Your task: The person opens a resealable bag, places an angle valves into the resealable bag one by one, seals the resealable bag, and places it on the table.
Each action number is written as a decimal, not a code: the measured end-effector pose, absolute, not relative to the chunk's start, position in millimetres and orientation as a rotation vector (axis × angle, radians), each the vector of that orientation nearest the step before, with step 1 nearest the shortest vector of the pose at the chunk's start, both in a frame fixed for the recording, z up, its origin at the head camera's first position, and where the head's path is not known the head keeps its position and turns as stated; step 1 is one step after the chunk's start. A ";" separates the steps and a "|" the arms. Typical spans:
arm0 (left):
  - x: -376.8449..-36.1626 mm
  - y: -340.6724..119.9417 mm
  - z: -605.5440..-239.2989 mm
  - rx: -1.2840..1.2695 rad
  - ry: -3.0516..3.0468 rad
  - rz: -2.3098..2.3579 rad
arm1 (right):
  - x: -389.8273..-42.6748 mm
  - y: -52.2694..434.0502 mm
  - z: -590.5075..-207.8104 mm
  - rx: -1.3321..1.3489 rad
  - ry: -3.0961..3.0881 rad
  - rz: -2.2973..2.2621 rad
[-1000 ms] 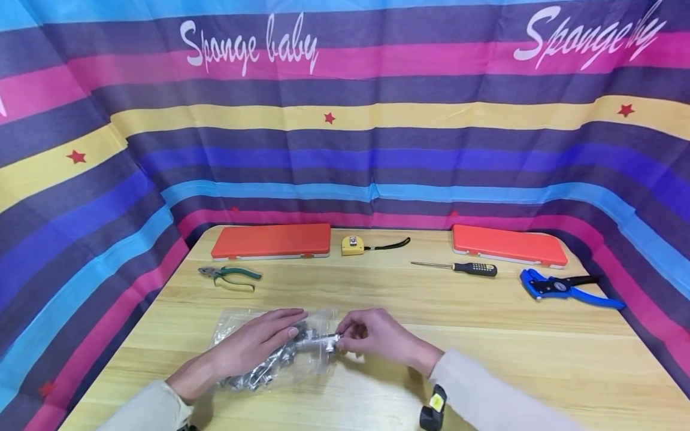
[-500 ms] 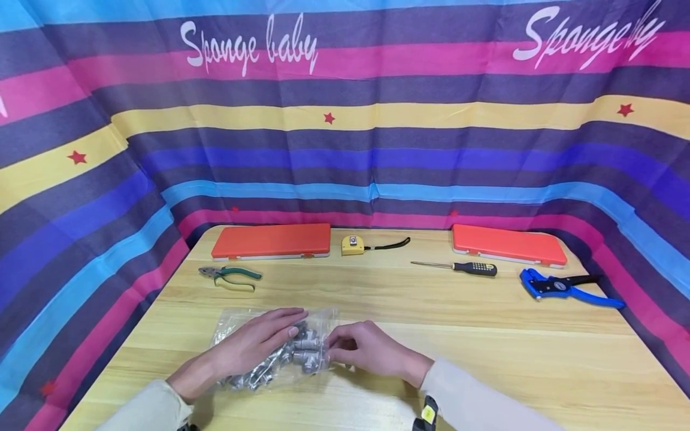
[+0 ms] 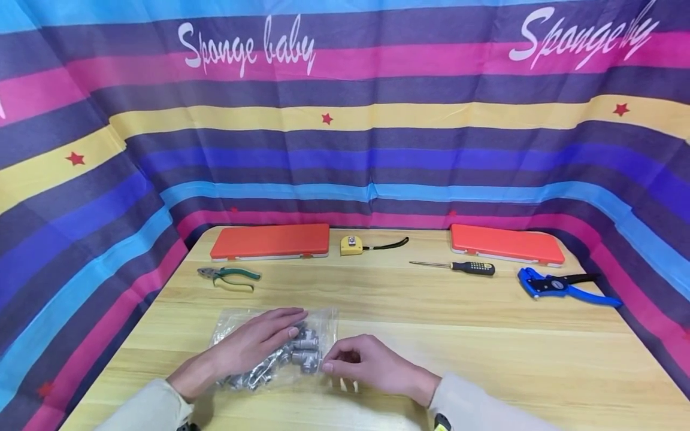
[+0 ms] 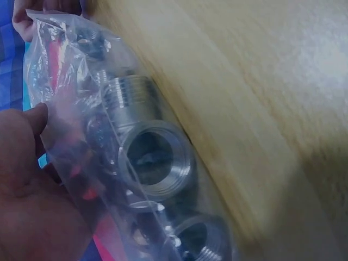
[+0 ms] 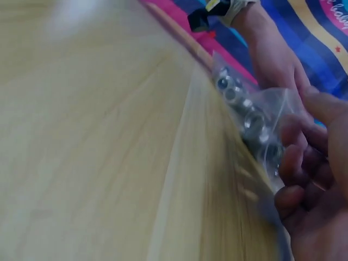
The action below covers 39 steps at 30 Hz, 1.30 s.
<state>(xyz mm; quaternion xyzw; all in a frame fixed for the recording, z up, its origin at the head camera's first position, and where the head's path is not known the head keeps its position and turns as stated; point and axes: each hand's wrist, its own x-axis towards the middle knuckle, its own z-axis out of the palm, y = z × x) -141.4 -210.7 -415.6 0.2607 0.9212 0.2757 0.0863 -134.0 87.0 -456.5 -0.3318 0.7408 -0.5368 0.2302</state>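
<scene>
A clear plastic bag of metal pipe fittings lies flat on the wooden table. Two tee fittings show near its right end; other fittings lie partly under my left hand. My left hand rests over the bag with fingers extended; in the left wrist view its thumb lies against the film, and threaded fittings show through. At the bag's right edge, my right hand has curled fingers, with thumb and index finger pinching the film. The right wrist view shows the bag by these fingers.
Farther back lie green-handled pliers, a yellow tape measure, a screwdriver and a blue wire stripper. Two red cases stand along the back edge, before a striped cloth surrounding the table.
My right hand has pushed a tee fitting leftward into the bag and let go of it. It has since shifted down to the bag's right edge. My left hand stays in place.
</scene>
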 end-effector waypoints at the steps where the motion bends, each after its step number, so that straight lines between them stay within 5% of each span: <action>1: -141.9 -209.9 -415.1 0.766 2.736 0.823 | -133.2 85.4 -456.2 -0.905 2.028 -1.484; 19: -210.3 -160.9 -393.9 0.806 2.533 0.657 | -117.6 76.1 -455.9 -0.780 1.792 -1.510; 39: -221.3 -159.7 -381.2 0.551 2.420 1.306 | -142.4 141.2 -446.1 -0.574 2.225 -1.549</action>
